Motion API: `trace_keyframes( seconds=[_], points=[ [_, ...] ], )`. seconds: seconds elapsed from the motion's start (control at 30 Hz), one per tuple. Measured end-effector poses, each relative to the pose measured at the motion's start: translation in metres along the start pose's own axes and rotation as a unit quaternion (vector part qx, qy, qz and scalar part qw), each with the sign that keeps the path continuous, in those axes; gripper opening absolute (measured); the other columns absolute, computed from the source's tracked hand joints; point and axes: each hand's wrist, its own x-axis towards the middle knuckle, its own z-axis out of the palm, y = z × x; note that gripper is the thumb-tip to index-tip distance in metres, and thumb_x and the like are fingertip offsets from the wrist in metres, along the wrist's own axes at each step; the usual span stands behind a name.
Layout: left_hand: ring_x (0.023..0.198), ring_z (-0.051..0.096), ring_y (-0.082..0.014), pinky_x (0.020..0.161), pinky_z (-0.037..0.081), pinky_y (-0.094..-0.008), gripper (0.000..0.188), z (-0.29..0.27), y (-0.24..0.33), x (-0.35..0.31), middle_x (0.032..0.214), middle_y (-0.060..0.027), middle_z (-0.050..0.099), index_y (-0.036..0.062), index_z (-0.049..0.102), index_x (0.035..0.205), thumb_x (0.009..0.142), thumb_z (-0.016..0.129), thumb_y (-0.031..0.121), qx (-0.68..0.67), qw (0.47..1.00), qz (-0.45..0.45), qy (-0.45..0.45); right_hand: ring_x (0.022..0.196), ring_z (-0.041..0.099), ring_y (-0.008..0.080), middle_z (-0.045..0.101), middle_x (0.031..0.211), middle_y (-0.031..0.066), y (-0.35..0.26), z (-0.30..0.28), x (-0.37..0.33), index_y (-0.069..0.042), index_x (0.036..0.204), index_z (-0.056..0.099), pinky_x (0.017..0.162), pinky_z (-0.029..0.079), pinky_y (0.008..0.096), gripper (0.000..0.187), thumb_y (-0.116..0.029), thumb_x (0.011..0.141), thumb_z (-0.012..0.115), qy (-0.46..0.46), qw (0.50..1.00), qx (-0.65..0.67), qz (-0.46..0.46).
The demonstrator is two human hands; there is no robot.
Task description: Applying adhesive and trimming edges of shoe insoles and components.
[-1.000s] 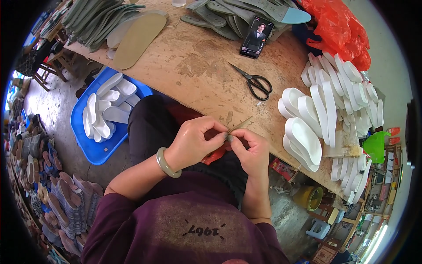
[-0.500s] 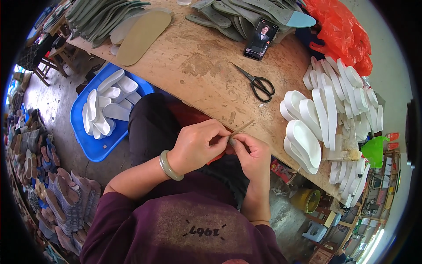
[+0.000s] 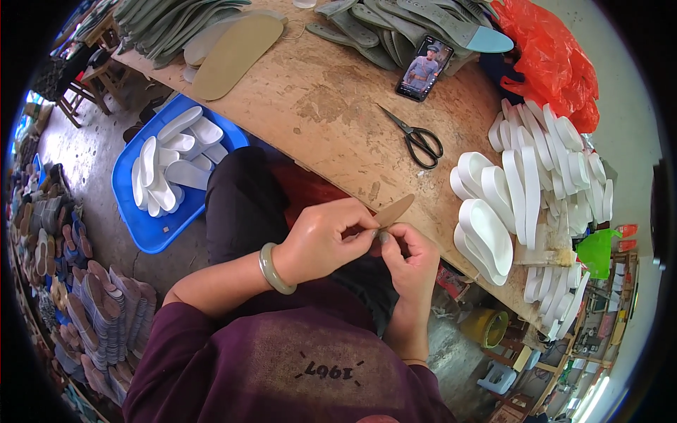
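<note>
A thin tan insole (image 3: pixel 395 209) is held over my lap, close to the table's front edge, its rounded end pointing up and right. My left hand (image 3: pixel 326 229), with a pale bangle at the wrist, pinches its near edge between thumb and fingers. Right beside it, my right hand (image 3: pixel 412 257) grips the lower part with thumb and curled fingers. My fingers hide the rest of the insole. Beyond the hands, black-handled scissors (image 3: pixel 422 146) lie on the wooden table (image 3: pixel 331 134). White wedge soles (image 3: pixel 486 236) stand to the right.
A blue tray (image 3: pixel 125 215) of white soles sits left of my knee. Grey-green insoles (image 3: pixel 166 32), a large tan insole (image 3: pixel 243 60), a phone (image 3: pixel 423 69) and a red plastic bag (image 3: pixel 553 60) line the far table side. Stacked uppers or soles (image 3: pixel 102 331) fill the lower left.
The insole has turned from nearly edge-on to show more of its flat face. Both hands have shifted slightly, still pinching it. The phone's picture is different.
</note>
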Motion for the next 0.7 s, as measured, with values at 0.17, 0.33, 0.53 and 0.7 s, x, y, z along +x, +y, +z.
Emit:
trace_keyframes(
  seconds=[0.17, 0.33, 0.53, 0.7],
  points=[
    [0.083, 0.062, -0.0069, 0.07, 0.052, -0.0249, 0.01, -0.024, -0.013, 0.027, 0.095, -0.0004, 0.066, 0.0027, 0.062, 0.102, 0.095, 0.06, 0.009, -0.299, 0.933, -0.181, 0.081, 0.066, 0.066, 0.0184, 0.068, 0.081, 0.0101, 0.016, -0.004, 0.011, 0.002, 0.096, 0.065, 0.063, 0.055, 0.0287, 0.013, -0.009, 0.089, 0.064, 0.027, 0.956, 0.281, -0.077],
    [0.083, 0.067, -0.0155, 0.074, 0.054, -0.0302, 0.015, -0.089, -0.029, 0.07, 0.091, -0.0026, 0.067, 0.0057, 0.062, 0.102, 0.095, 0.055, 0.016, -0.409, 0.875, -0.186, 0.182, 0.097, 0.067, 0.0244, 0.066, 0.113, 0.013, 0.05, -0.021, 0.018, 0.001, 0.117, 0.059, 0.083, 0.056, 0.0384, 0.04, -0.024, 0.086, 0.06, 0.026, 0.851, 0.472, -0.226],
    [0.072, 0.065, -0.0149, 0.064, 0.051, -0.0277, 0.013, -0.253, -0.029, 0.091, 0.085, -0.0032, 0.067, 0.0064, 0.063, 0.089, 0.095, 0.056, 0.014, -0.291, 0.921, -0.045, 0.256, 0.129, 0.051, 0.0289, 0.053, 0.139, 0.0135, 0.082, -0.079, -0.003, -0.004, 0.14, 0.048, 0.107, 0.041, 0.0502, 0.068, -0.049, 0.089, 0.045, 0.19, 0.796, 0.524, -0.235],
    [0.082, 0.068, -0.0145, 0.074, 0.055, -0.0261, 0.023, -0.295, 0.03, 0.118, 0.096, -0.0037, 0.069, -0.0009, 0.064, 0.113, 0.098, 0.059, 0.016, -0.037, 0.921, 0.13, 0.365, 0.126, 0.054, 0.0326, 0.054, 0.137, 0.0176, 0.066, -0.102, -0.027, -0.001, 0.138, 0.05, 0.105, 0.044, 0.0499, 0.072, -0.053, 0.09, 0.038, 0.336, 0.797, 0.47, -0.176]
  ],
)
